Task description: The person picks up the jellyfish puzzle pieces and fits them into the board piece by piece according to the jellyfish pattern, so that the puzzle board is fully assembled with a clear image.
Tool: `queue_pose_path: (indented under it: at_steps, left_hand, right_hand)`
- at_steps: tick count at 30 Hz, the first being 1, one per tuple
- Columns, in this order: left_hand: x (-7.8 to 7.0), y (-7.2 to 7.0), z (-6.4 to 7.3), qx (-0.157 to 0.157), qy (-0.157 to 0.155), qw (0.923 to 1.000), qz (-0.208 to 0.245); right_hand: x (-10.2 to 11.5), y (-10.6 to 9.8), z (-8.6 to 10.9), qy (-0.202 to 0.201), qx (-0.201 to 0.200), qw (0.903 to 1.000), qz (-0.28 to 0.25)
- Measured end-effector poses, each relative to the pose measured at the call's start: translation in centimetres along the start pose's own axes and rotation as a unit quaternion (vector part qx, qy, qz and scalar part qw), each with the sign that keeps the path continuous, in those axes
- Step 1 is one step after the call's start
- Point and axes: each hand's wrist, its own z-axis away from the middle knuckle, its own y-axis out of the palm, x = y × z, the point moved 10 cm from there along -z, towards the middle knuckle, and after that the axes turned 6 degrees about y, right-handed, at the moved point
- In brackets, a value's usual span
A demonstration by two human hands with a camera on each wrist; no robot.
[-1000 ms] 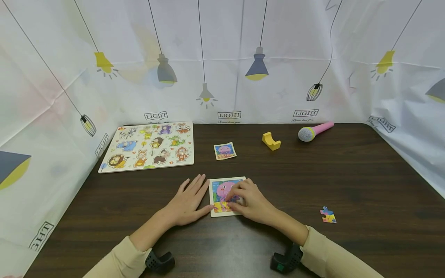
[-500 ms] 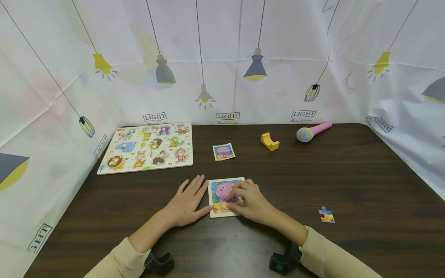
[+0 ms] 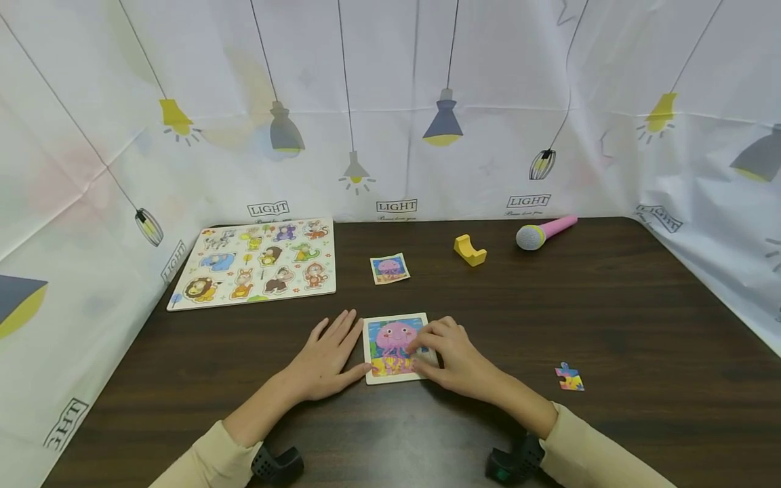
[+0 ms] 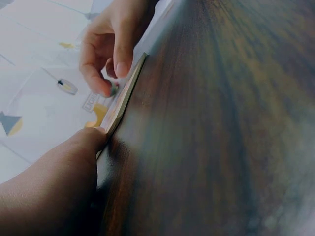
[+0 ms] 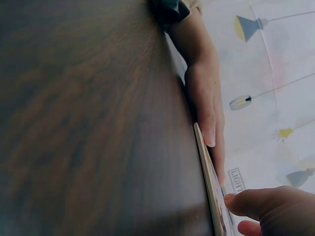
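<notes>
A small framed jigsaw puzzle (image 3: 395, 337) with a pink tentacled sea creature lies flat on the table. My left hand (image 3: 326, 362) lies spread on its left, palm down, with the thumb resting on the frame's edge near the lower left corner. Over the puzzle's right side hovers my right hand (image 3: 454, 356), fingers loosely bent, thumb and fingertips apart, and I see nothing held between them. That hand hides part of the puzzle's right side. In the left wrist view, the right hand's fingers (image 4: 121, 54) are just above the board. One loose puzzle piece (image 3: 570, 377) lies off to the right.
A small picture card (image 3: 390, 269) of the same creature lies behind the puzzle. Farther back are an animal peg board (image 3: 262, 263), a yellow arched block (image 3: 470, 251) and a pink toy microphone (image 3: 546, 232). A printed curtain (image 3: 390, 81) hangs behind the dark table (image 3: 342, 440).
My right hand has drawn slightly to the right, its fingertips parting and uncovering more of the puzzle's picture. My left hand keeps its place. The head view has shifted a little.
</notes>
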Motion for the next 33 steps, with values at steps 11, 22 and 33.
queue_pose_path:
  at_steps: [11, 22, 33]
  left_hand:
    - [0.2, 0.4, 0.0, 0.001, -0.002, 1.0000, 0.000]
    - [0.1, 0.3, 0.0, -0.004, 0.004, 1.0000, 0.008]
    - [0.0, 0.2, 0.0, -0.003, 0.003, 0.9999, 0.010]
  right_hand:
    - [-1.7, -3.1, 1.8, 0.020, -0.028, 0.9993, 0.013]
    - [-3.4, -6.2, 3.5, 0.014, -0.079, 0.9959, 0.041]
    - [-5.8, -8.1, 6.3, 0.043, -0.096, 0.9920, 0.070]
